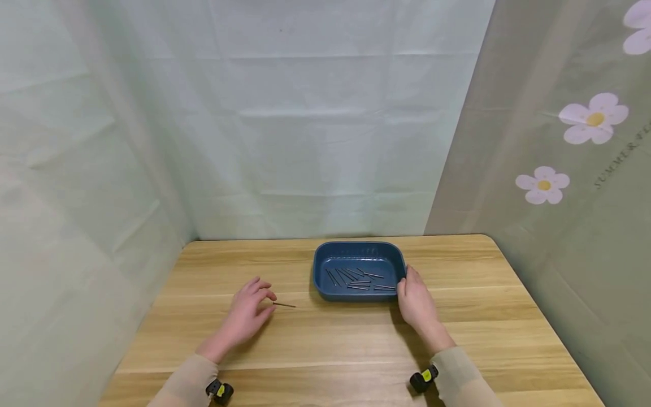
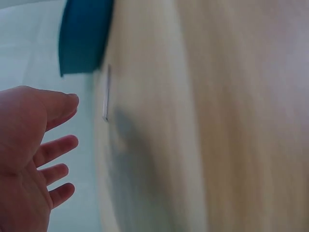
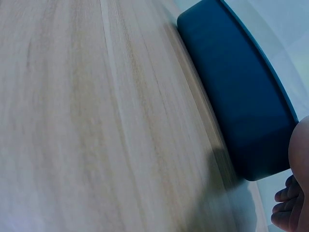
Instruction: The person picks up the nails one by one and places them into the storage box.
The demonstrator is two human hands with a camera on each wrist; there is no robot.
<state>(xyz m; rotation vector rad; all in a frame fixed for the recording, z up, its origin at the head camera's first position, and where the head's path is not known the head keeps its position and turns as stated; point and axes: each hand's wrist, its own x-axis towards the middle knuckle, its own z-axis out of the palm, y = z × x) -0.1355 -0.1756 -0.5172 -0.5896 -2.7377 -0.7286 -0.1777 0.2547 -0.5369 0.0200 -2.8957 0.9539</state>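
A deep blue rectangular dish [image 1: 359,297] stands on the table, with several thin dark nails [image 1: 358,282] lying loose on its bottom. My right hand [image 1: 418,297] grips the dish at its right end, thumb at the near corner of the rim; the right wrist view shows the dish's long outer wall [image 3: 236,87]. One single nail [image 1: 285,305] lies on the wood left of the dish. Just beside its left end is my left hand [image 1: 249,311], fingers spread and slightly bent. In the left wrist view, a gap separates the thumb from that nail [image 2: 106,94].
The wooden table [image 1: 335,362] ends at a pale curtain [image 1: 325,141] behind. Fabric with printed flowers [image 1: 544,185] hangs along the right side, and plain pale fabric on the left. Each wrist wears a small black camera.
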